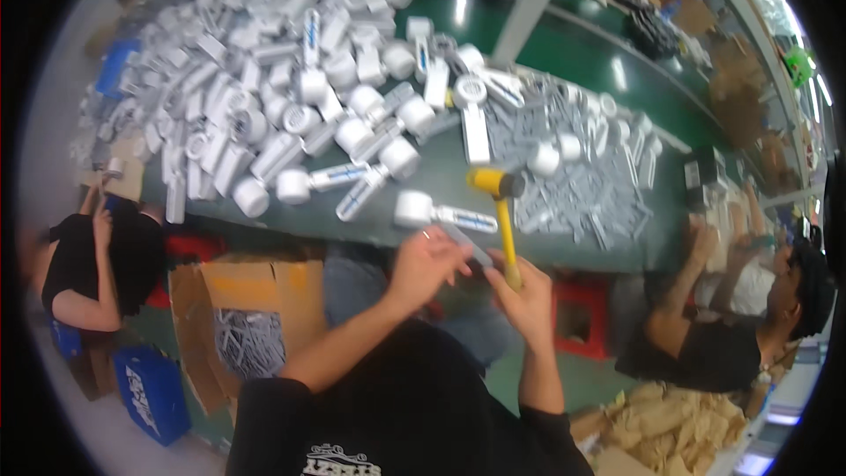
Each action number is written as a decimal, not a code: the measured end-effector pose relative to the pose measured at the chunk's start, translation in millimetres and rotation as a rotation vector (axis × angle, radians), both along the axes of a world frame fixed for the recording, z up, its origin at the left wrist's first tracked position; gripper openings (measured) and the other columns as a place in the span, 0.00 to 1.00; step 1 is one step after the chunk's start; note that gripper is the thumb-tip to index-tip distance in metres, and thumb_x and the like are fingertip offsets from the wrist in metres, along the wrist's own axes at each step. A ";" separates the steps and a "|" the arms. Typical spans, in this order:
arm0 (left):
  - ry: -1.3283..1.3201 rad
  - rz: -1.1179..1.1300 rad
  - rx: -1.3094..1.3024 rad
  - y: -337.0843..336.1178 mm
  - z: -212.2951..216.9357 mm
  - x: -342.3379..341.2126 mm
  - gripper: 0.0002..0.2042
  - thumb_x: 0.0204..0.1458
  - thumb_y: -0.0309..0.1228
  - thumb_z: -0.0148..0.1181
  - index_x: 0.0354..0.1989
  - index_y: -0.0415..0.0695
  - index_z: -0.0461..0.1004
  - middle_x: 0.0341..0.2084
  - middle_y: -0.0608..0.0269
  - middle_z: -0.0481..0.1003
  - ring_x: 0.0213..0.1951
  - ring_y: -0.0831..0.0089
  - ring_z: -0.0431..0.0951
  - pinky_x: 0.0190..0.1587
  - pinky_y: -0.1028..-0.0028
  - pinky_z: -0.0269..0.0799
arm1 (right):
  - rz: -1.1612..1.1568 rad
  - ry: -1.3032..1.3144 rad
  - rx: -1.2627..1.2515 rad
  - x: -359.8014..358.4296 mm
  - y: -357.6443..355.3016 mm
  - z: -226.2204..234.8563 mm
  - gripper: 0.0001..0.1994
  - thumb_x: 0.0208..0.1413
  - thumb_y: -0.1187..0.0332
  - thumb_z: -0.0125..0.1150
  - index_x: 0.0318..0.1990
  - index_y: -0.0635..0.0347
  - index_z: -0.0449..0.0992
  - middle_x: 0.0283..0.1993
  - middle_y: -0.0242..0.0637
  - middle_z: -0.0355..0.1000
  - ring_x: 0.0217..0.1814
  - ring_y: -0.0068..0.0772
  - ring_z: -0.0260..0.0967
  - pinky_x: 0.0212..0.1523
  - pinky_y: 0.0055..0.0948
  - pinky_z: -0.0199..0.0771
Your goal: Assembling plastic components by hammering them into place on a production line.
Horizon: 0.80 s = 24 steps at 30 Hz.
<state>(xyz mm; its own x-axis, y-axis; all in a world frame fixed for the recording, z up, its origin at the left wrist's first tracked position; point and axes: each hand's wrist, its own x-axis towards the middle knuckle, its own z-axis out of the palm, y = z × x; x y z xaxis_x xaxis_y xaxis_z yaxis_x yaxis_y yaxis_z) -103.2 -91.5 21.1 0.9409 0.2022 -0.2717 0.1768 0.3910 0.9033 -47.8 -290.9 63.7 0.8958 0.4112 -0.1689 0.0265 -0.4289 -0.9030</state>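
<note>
A mallet (506, 229), yellow in its handle and head and black at one face, is gripped low on the handle by the right hand (527, 295); it is held nearly upright, head uppermost, the black face turned right; a slim grey strip (467, 244) is held slantwise just left of the mallet's handle, with the left hand (421, 266) placed beside it; whether it is pinched by both hands cannot be made out; a white part (414, 210), drum-headed with a slender blue-lined arm, is laid left of the mallet, arm pointed toward the handle.
</note>
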 end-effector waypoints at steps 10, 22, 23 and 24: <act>0.056 0.053 -0.024 -3.2 5.9 -5.3 0.11 0.64 0.30 0.69 0.46 0.38 0.75 0.30 0.61 0.84 0.24 0.80 0.78 0.24 0.79 0.70 | -0.152 0.251 0.293 -7.4 31.4 -13.8 0.14 0.67 0.70 0.68 0.56 0.67 0.83 0.31 0.29 0.78 0.23 0.15 0.71 0.23 0.19 0.68; -0.459 -0.088 1.234 76.1 -8.3 45.8 0.40 0.49 0.32 0.78 0.72 0.44 0.67 0.44 0.62 0.83 0.48 0.59 0.77 0.58 0.61 0.70 | -0.004 0.113 -0.009 71.6 48.7 -19.6 0.11 0.66 0.62 0.70 0.49 0.58 0.88 0.26 0.24 0.74 0.25 0.14 0.66 0.26 0.23 0.69; -0.448 -0.058 1.215 77.2 -9.8 45.6 0.40 0.49 0.32 0.78 0.72 0.45 0.67 0.43 0.62 0.83 0.48 0.60 0.77 0.58 0.61 0.70 | 0.040 0.092 -0.078 74.5 49.4 -18.2 0.11 0.66 0.62 0.70 0.49 0.58 0.88 0.26 0.25 0.75 0.26 0.15 0.67 0.27 0.25 0.69; -0.440 -0.061 1.213 78.5 -11.5 46.3 0.40 0.49 0.32 0.78 0.72 0.45 0.67 0.43 0.62 0.83 0.48 0.60 0.77 0.58 0.61 0.70 | 0.084 0.072 -0.148 76.9 49.1 -18.4 0.12 0.66 0.62 0.70 0.49 0.59 0.88 0.25 0.26 0.75 0.27 0.15 0.67 0.28 0.26 0.70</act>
<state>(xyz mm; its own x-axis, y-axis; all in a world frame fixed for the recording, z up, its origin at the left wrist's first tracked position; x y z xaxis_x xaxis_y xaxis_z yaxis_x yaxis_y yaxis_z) -56.9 -13.0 9.6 0.9203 0.0542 0.3875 -0.2357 -0.7136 0.6596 29.1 -241.8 45.3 0.8428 0.4500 -0.2953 0.0055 -0.5558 -0.8313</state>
